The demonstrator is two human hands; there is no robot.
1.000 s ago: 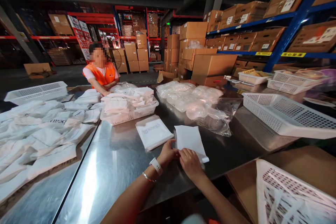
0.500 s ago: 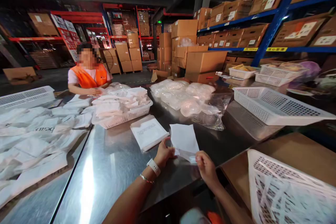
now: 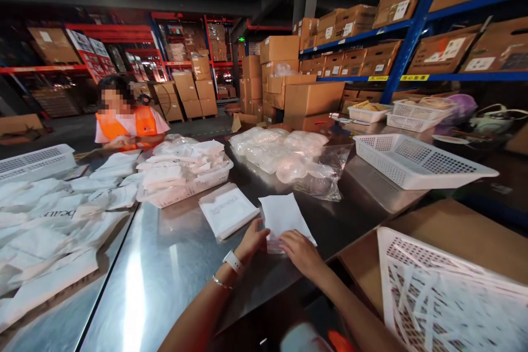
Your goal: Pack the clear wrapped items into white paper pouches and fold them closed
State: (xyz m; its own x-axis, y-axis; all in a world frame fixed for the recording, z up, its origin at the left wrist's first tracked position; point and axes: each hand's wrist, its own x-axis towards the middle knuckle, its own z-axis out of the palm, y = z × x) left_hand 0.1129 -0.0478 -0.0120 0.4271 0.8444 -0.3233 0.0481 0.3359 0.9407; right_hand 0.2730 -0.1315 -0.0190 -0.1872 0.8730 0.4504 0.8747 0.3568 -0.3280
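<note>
A flat white packet (image 3: 284,215) with a clear plastic strip along its near edge lies on the steel table in front of me. My left hand (image 3: 254,237) pinches the packet at its near left side, thumb and finger closed on the edge. Over the near part of the packet, my right hand (image 3: 300,252) lies palm down with its fingers stretched across the clear strip. Just left of the packet is a stack of similar white packets (image 3: 226,210) in clear plastic, with faint grey print on top.
Clear plastic bundles (image 3: 284,157) lie beyond the packet. A white basket (image 3: 198,188) of white bags stands left, near a loose pile (image 3: 53,231). A white basket (image 3: 429,168) sits right; another basket (image 3: 383,269) holds white strips. A person (image 3: 130,121) in an orange vest works across.
My right hand has moved left from the packet's near right corner onto its near part, and its pinch has loosened. The left hand stays at the left edge. The view has shifted slightly.
</note>
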